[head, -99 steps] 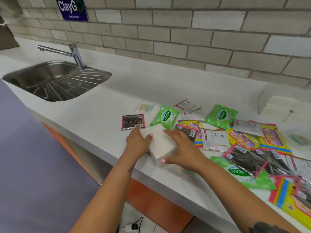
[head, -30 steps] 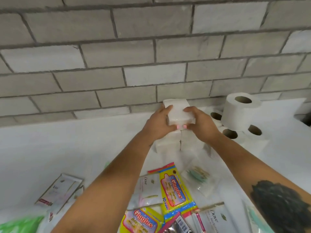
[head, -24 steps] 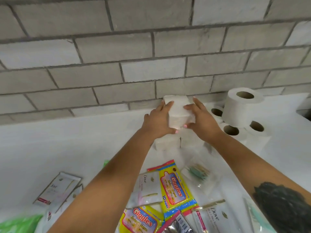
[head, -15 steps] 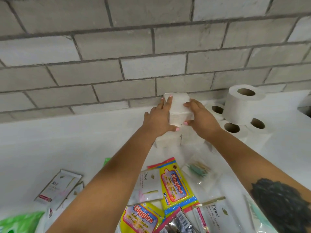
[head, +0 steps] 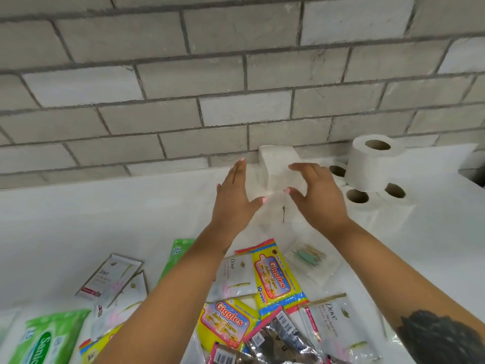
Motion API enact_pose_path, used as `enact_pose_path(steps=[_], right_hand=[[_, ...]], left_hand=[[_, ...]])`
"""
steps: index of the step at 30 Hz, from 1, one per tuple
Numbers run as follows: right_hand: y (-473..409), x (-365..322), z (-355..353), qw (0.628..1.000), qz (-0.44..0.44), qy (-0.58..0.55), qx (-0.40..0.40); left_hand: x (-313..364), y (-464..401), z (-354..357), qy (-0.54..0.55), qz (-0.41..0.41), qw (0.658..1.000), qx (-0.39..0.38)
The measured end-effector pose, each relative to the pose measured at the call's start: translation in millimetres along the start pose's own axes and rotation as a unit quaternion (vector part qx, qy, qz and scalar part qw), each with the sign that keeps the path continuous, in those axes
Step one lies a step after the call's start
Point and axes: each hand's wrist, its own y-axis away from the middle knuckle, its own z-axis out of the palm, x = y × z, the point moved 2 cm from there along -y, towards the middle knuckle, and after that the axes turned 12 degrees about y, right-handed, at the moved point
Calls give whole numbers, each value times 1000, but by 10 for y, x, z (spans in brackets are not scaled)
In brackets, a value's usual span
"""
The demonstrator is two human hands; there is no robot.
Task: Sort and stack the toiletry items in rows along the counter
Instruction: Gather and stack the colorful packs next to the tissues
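A white tissue pack sits on top of a stack of white packs against the brick wall. My left hand hovers just left of the stack with fingers straight, apart from it. My right hand is spread just right of the top pack, with nothing in it. Loose sachets and wipe packs lie nearer me: yellow Giggles wipes, Dove sachets, green Sanicare wipes.
Toilet rolls are stacked on the counter right of the tissue stack. A clear bag of green picks lies below my right hand. The brick wall closes the back.
Both hands gripped the top tissue pack while setting it on the stack; now they have let go and drawn apart and back, leaving the pack on top.
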Motion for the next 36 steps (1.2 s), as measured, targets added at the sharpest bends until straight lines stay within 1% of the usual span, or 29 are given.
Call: enact_pose_path(steps=[2,3,5,7,9,11,14,17,21,24,26,29,32,34,36], right_hand=[[151,-100,-23,1000,4,-14,-5],[227,-144,-22,999,17,-25,-27],[381,-207,20,992,57,-43,-101],[546,-246,93,977,97,-34,-187],[710,-277,171,953,136,-5,-270],[856,-318,245,929,151,49,-334],[1015,-365,341,905,146,115,-382],[1099,-355,395,892,154,122,-408],[1103,-339,390,882,169,97,-429],[1087,-319,399,877,157,80,-447],[1096,-277,415,879,166,58,-442],[1104,-187,413,901,207,5,-382],[1082,-129,336,925,212,-28,-314],[1073,-147,265,943,190,-48,-268],[1058,-223,210,961,156,-86,-213]], left_hand=[[-31,191,-57,25,-1,999,30],[-41,294,-79,37,-4,999,32],[-58,491,-96,47,-15,999,16],[-88,664,-97,54,-40,998,0],[-129,803,-90,63,-67,996,-8],[-167,922,-77,59,-80,995,-11],[-214,1063,-57,42,-90,995,-20],[-233,1178,-41,36,-97,994,-34],[-237,1270,-51,23,-98,994,-29],[-228,1333,-56,21,-102,994,-22],[-231,1372,-53,15,-103,994,-19],[-257,1415,-38,16,-108,994,-23],[-281,1444,-34,31,-116,993,-21],[-282,1438,-43,58,-120,991,8],[-286,1391,-68,85,-121,987,57]])
